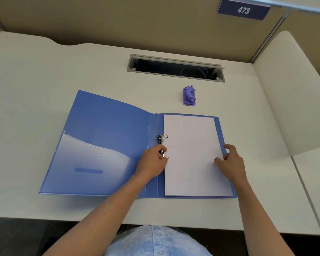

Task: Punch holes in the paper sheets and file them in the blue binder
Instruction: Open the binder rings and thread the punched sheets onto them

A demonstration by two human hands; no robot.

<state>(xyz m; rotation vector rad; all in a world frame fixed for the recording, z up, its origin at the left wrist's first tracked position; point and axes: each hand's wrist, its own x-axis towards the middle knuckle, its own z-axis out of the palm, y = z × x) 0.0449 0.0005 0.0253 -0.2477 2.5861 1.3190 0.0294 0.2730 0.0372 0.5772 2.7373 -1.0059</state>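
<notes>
The blue binder (107, 137) lies open and flat on the white desk. White paper sheets (190, 156) lie on its right half, their left edge at the metal ring mechanism (162, 140). The upper ring prong stands open above the paper. My left hand (151, 164) pinches the lower part of the ring mechanism at the paper's left edge. My right hand (231, 161) rests on the sheets' right edge, thumb on the paper, fingers curled over the side. A purple hole punch (189, 96) stands on the desk behind the binder, apart from both hands.
A grey cable slot (175, 67) is sunk into the desk (44, 71) behind the punch. Beige partition walls close off the back, with a blue sign reading 473 (243, 10). A white side panel (292, 93) rises at the right.
</notes>
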